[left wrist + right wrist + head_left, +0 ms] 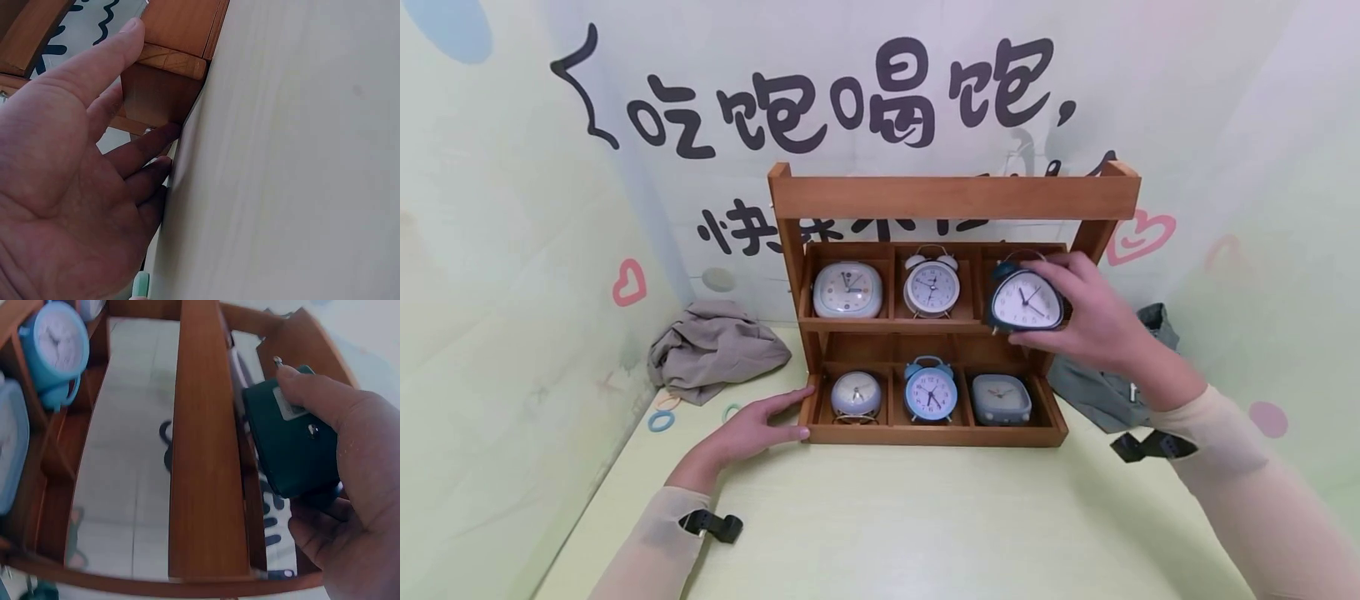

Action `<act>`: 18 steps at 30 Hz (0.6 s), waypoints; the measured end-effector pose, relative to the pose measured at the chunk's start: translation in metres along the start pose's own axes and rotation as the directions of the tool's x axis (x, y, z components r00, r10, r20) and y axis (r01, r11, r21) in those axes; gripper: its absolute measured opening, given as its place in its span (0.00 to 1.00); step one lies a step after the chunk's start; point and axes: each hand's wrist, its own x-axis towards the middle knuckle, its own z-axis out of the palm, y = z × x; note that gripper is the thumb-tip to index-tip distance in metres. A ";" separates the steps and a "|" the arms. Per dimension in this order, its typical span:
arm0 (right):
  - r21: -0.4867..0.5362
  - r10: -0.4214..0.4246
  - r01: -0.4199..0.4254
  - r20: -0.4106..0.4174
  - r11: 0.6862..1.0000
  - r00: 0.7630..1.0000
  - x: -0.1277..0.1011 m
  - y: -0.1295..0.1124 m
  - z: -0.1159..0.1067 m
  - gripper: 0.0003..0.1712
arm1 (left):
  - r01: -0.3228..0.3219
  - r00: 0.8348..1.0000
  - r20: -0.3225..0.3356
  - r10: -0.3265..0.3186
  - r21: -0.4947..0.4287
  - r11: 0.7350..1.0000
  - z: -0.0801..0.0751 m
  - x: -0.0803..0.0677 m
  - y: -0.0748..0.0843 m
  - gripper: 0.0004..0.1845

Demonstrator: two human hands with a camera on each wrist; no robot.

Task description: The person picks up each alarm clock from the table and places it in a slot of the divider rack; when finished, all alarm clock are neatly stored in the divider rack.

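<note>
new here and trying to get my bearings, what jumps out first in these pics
A two-tier wooden shelf of alarm clocks stands mid-table before a wall with big black lettering. The right hand grips a dark teal rounded-triangle clock at the upper right compartment, while the left hand rests against the shelf's lower left corner.
</note>
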 end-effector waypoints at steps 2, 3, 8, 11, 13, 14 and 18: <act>-0.022 0.008 -0.008 -0.009 1.000 1.000 0.006 0.005 -0.004 0.56 | -0.001 1.000 0.000 0.001 -0.002 1.000 0.000 0.000 -0.001 0.42; -0.031 0.008 -0.008 -0.013 0.999 1.000 0.009 0.007 -0.005 0.55 | -0.001 1.000 0.000 0.001 -0.002 1.000 0.000 0.000 -0.002 0.42; -0.060 0.010 -0.010 -0.009 0.998 1.000 0.022 0.013 -0.008 0.54 | 0.002 1.000 -0.002 -0.002 -0.001 1.000 0.000 -0.001 -0.003 0.41; -0.090 0.027 -0.026 0.012 0.996 1.000 0.026 0.014 -0.006 0.56 | 0.002 1.000 -0.005 -0.002 0.001 1.000 0.000 -0.002 -0.003 0.41; -0.102 0.049 -0.045 0.038 0.994 0.998 0.029 0.014 -0.004 0.56 | -0.001 1.000 -0.005 0.001 -0.002 1.000 0.000 -0.001 -0.003 0.41; -0.105 0.062 -0.056 0.053 0.993 0.997 0.030 0.014 -0.004 0.56 | -0.003 1.000 -0.004 0.003 -0.003 1.000 0.000 -0.001 -0.003 0.41; -0.107 0.090 -0.079 0.105 0.991 0.990 0.033 0.015 -0.001 0.57 | -0.011 1.000 -0.002 0.011 -0.006 1.000 -0.001 0.000 -0.003 0.42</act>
